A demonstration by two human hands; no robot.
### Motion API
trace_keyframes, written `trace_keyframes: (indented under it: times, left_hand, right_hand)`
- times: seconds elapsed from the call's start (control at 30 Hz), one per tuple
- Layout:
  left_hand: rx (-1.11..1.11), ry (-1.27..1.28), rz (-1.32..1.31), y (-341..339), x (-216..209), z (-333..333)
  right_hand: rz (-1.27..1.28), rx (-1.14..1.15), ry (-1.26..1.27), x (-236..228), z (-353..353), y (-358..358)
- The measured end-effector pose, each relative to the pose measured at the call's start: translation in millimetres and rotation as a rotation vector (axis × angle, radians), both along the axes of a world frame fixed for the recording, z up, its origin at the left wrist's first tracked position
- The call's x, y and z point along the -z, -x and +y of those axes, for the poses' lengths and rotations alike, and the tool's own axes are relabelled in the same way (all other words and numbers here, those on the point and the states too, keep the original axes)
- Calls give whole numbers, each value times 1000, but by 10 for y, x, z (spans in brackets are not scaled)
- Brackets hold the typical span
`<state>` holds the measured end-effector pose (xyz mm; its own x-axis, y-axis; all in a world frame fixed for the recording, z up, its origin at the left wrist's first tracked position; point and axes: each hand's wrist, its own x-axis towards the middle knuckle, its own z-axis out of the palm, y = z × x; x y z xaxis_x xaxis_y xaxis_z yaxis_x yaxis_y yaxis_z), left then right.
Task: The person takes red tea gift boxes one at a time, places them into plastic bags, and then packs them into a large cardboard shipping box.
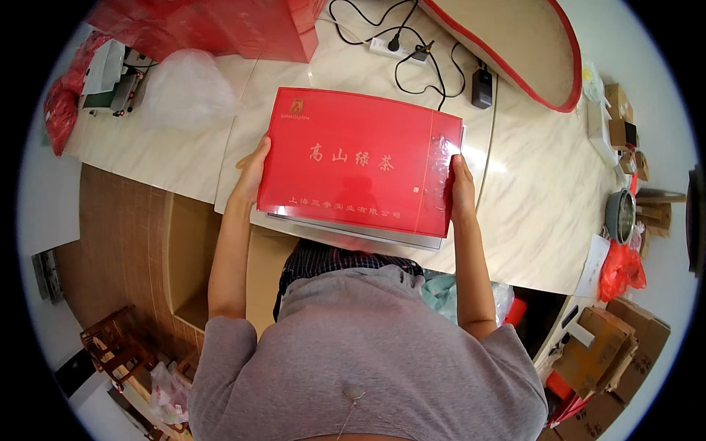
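A flat red gift box (353, 176) with gold lettering is in front of me, its lid side facing up. My left hand (254, 169) grips its left edge and my right hand (462, 189) its right edge, the thumbs along the sides. The other fingers are mostly hidden beside and under the box. A pale flat thing with a dark edge (368, 235) shows under its near side; I cannot tell whether it is part of the box. The box seems tilted a little, and whether it touches the table (529, 198) is hidden.
Beyond the box lie a white power strip (397, 50) with black cables and a black adapter (482, 87). Large red bags (213, 26) and a clear plastic bag (187, 88) are at far left. A red-rimmed beige panel (515, 44) is far right; a metal bowl (621, 217) stands rightward.
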<state>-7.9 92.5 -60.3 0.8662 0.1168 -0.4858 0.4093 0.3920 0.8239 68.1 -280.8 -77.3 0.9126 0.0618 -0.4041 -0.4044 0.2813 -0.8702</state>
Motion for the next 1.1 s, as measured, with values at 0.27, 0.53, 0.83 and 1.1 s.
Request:
trace_keyframes:
  times: [0.27,0.53,0.83,1.1]
  left_hand:
    - [121,-409,-15,23,47,40]
    - [111,-338,-35,-233,37,218]
    - [174,-506,-41,-53,65,-212]
    - [110,-376,-81,-50,117,301]
  right_hand:
    - [-216,-29,535,3,46,186]
    - [-181,-18,517,24,225,-48]
    - [-201,86,479,107,-266,363]
    - [-268,31,491,8,289,175]
